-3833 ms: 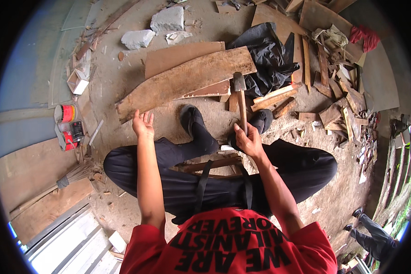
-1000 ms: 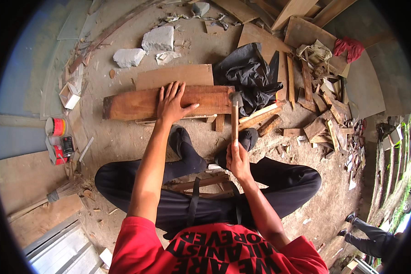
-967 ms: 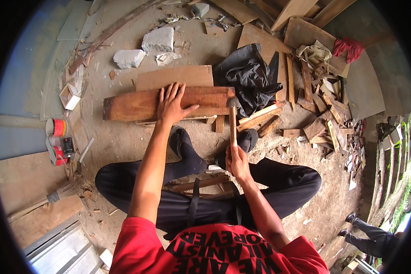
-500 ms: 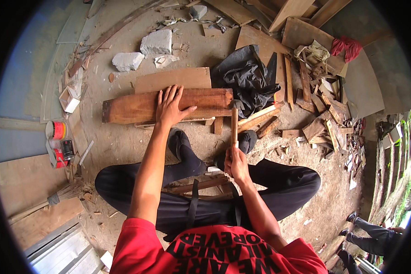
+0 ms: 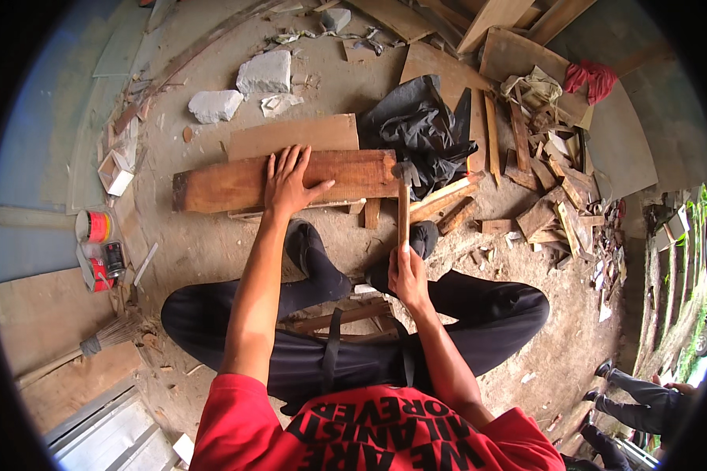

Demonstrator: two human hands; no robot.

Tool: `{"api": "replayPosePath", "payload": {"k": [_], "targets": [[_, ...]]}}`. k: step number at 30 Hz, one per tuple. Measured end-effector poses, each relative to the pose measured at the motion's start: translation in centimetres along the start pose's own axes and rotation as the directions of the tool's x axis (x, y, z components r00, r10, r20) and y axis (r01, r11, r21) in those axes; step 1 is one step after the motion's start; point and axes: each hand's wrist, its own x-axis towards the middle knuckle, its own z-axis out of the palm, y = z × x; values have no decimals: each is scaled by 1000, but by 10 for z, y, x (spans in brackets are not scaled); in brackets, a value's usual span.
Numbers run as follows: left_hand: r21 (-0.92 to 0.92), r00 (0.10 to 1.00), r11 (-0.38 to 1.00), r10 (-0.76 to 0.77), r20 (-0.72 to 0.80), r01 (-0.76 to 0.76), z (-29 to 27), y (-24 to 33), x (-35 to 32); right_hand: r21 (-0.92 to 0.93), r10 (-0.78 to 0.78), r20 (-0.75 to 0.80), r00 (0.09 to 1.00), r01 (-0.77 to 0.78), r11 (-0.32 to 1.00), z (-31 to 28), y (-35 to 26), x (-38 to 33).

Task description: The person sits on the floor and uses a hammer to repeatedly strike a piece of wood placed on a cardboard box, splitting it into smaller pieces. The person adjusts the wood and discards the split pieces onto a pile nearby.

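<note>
A reddish-brown wooden plank [image 5: 220, 185] lies crosswise in front of me on a low wooden support [image 5: 371, 212]. My left hand [image 5: 292, 182] rests flat on it near the middle, fingers spread and thumb pointing right. In my right hand [image 5: 408, 276] is a hammer [image 5: 404, 216], gripped low on its pale wooden handle, which points away from me. The dark hammer head is at the plank's right end; whether it touches the wood I cannot tell. Behind the plank is a flat brown board [image 5: 291, 135], partly covered by it.
Crumpled black plastic [image 5: 404, 118] lies beyond the plank's right end. Scrap wood [image 5: 554, 204] is heaped at the right, white blocks [image 5: 264, 72] at the far left. Cans [image 5: 96, 226] and a broom [image 5: 110, 336] are on the left. Another person's legs [image 5: 636, 400] show at lower right.
The whole view has shifted slightly. The hammer head sits a touch farther from me against the plank's end. My left hand stays in the same place on the plank.
</note>
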Motion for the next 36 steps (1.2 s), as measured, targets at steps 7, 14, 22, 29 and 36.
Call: {"api": "replayPosePath", "payload": {"k": [7,14,22,29,36], "targets": [[-23,1000,1000,-11,-6,11,2,0,-4,-129,-12,-31,999,8,992,0,-1,0],[-14,1000,1000,-8,-16,8,2,-2,-1,-127,46,-39,998,-51,991,1,7,4],[-29,999,1000,-1,-53,-1,6,0,-1,-259,-28,-102,994,1,966,-8,14,7],[-17,998,1000,-1,-57,0,6,-2,-1,-627,-370,-139,919,207,751,12,-30,47],[-127,997,989,-81,-7,80,0,-4,1,-808,-618,368,695,567,157,15,-98,179]]}}
